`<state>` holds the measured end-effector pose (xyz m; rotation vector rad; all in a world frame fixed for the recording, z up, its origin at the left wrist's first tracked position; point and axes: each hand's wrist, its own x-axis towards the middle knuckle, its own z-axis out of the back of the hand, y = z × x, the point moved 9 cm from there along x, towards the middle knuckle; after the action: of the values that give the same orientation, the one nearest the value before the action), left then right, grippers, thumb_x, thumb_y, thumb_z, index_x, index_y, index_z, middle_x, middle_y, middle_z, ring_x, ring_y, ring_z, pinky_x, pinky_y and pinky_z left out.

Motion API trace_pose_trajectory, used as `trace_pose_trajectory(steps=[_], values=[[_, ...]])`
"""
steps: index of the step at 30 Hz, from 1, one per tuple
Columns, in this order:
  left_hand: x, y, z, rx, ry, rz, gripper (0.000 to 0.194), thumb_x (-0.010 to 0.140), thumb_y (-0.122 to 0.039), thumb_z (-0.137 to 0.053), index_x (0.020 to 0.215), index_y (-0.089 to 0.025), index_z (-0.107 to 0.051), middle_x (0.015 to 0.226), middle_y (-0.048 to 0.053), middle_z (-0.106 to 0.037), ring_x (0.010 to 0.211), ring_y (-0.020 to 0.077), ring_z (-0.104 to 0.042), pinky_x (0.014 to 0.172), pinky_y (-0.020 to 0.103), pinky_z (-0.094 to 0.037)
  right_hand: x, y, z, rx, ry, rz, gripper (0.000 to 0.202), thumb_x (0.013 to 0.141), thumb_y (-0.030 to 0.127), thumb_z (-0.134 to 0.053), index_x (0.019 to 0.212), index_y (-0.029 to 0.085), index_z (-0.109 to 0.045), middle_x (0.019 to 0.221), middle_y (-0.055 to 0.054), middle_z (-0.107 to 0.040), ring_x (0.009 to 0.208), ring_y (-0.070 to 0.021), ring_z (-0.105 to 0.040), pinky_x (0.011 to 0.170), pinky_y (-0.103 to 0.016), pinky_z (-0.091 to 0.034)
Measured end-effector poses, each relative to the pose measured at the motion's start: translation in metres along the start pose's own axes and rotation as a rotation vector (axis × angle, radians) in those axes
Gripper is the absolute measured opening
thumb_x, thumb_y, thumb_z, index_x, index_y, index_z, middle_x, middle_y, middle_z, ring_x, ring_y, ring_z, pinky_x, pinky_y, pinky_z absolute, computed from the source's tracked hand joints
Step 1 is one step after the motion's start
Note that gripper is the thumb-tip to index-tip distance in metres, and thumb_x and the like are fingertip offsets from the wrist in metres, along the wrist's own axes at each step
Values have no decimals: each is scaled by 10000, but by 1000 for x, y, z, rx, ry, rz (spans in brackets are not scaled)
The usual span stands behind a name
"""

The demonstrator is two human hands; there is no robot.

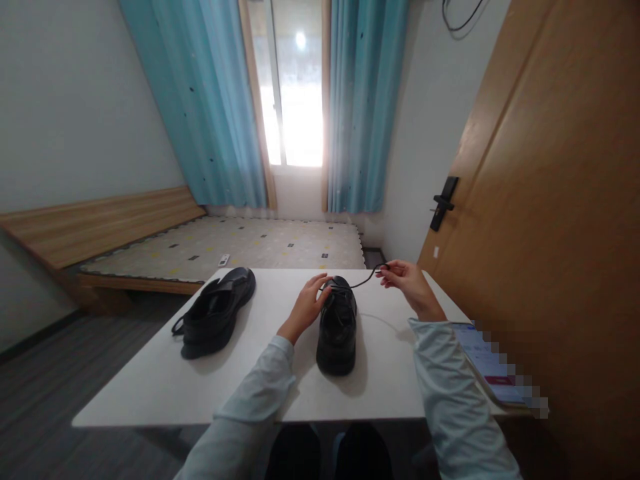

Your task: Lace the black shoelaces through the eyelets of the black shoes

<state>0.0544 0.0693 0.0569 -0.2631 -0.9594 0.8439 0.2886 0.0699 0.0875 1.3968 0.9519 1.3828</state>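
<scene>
A black lace-up shoe [337, 333] rests on the white table in front of me, its toe pointing away. My left hand [306, 303] grips the shoe's left side near the toe, thumb and fingers by the lacing. Up and to the right, my right hand [407, 283] pinches the end of a black shoelace [367, 279]. The lace runs in a slack curve from the front of the shoe to these fingers. A second black shoe [215, 317] lies on the left of the table, with a loop of cord at its heel.
The white table [150, 393] has a tablet or printed sheet [493, 363], partly blurred out, at its right edge. A brown door [550, 233] stands close on the right. Behind the table is a bed [270, 243] with a small white device [225, 260] on it.
</scene>
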Motion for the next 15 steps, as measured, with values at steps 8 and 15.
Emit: trace_pose_trajectory(steps=[8, 15], values=[[-3, -17, 26, 24, -179, -31, 206, 890, -298, -498, 931, -214, -682, 1050, 66, -610, 1049, 191, -536, 948, 378, -429, 0, -36, -38, -228, 91, -4, 246, 623, 367, -688, 691, 141, -616, 634, -60, -687, 490, -117, -573, 426, -202, -414], [-4, -24, 22, 85, -128, -78, 200, 882, -290, -509, 929, -234, -695, 1029, 61, -593, 1026, 202, -498, 930, 381, -414, -1, -40, -45, -403, 75, 66, 161, 659, 307, -657, 664, 146, -658, 608, -28, -649, 464, -107, -540, 434, -209, -397]])
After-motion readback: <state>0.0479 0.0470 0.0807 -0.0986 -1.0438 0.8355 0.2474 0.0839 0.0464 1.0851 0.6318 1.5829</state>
